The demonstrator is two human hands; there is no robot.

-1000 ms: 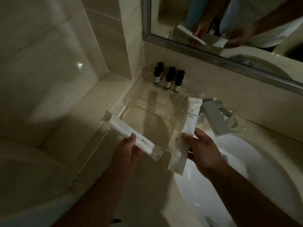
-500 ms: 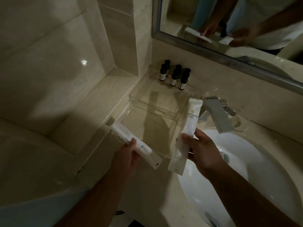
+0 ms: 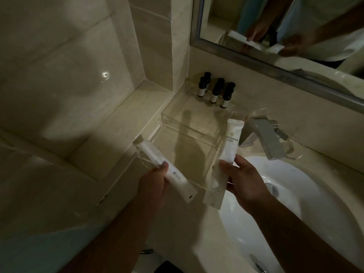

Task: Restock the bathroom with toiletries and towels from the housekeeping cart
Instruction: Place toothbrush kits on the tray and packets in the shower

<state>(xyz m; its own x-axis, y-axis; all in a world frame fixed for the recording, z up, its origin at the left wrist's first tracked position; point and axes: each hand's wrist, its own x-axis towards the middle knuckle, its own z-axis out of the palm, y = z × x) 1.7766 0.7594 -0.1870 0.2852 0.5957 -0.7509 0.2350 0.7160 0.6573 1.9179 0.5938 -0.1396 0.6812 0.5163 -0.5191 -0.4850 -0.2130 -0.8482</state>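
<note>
My left hand (image 3: 152, 181) grips a long white sachet (image 3: 173, 177) that lies slanted, its far end over the left rim of a clear acrylic tray (image 3: 189, 126). In my right hand (image 3: 243, 181) a second white sachet (image 3: 226, 154) with printed lettering stands nearly upright above the tray's right side. Several small dark bottles (image 3: 214, 91) with white labels stand in a row at the tray's back, against the wall.
A chrome tap (image 3: 265, 137) juts over the white basin (image 3: 295, 203) at the right. A framed mirror (image 3: 275, 30) hangs above and reflects both hands. A marble ledge (image 3: 126, 119) and tiled wall close in the left side.
Both hands with their sachets have come slightly closer to the tray. The grips have not changed.
</note>
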